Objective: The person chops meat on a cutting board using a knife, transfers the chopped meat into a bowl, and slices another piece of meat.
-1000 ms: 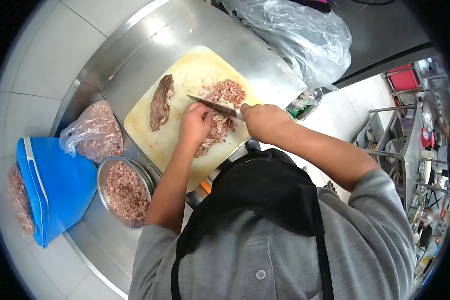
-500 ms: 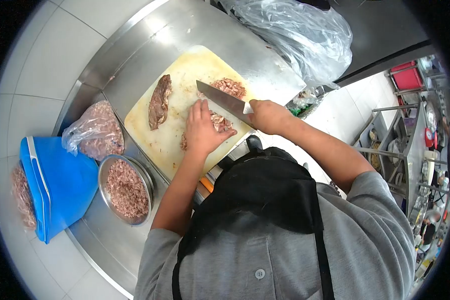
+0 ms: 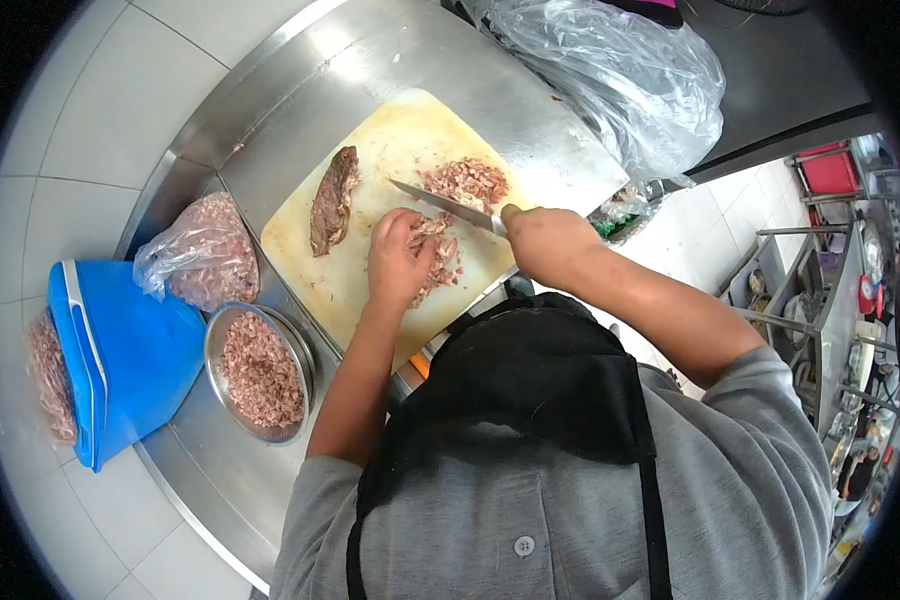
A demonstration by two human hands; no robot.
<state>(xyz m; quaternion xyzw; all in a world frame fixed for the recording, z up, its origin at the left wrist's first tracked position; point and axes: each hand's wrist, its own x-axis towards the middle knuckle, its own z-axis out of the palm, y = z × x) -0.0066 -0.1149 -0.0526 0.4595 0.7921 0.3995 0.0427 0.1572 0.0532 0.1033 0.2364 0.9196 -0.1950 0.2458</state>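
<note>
On the pale yellow cutting board [image 3: 305, 285], my right hand [image 3: 550, 243] grips a large kitchen knife [image 3: 448, 205] by its handle. Its blade points to the left, between two portions of chopped meat. A heap of small chopped meat [image 3: 470, 180] lies on the far side of the blade. My left hand [image 3: 398, 262] has its fingers curled over pieces of meat [image 3: 430, 235] on the near side, partly hiding them. A long, brown, uncut piece of meat [image 3: 333, 203] rests to the left, apart from both hands.
Left of the board are a metal bowl of chopped meat [image 3: 260, 370], a plastic bag of meat [image 3: 210, 255] and a blue container [image 3: 130, 350]. A large clear plastic bag [image 3: 630, 85] lies at the far right of the steel counter [image 3: 390, 55]. Shelving stands at right.
My left hand has gone from flat, spread fingers to curled around the meat pieces. The knife blade has turned, showing a thinner profile. The view has shifted slightly.
</note>
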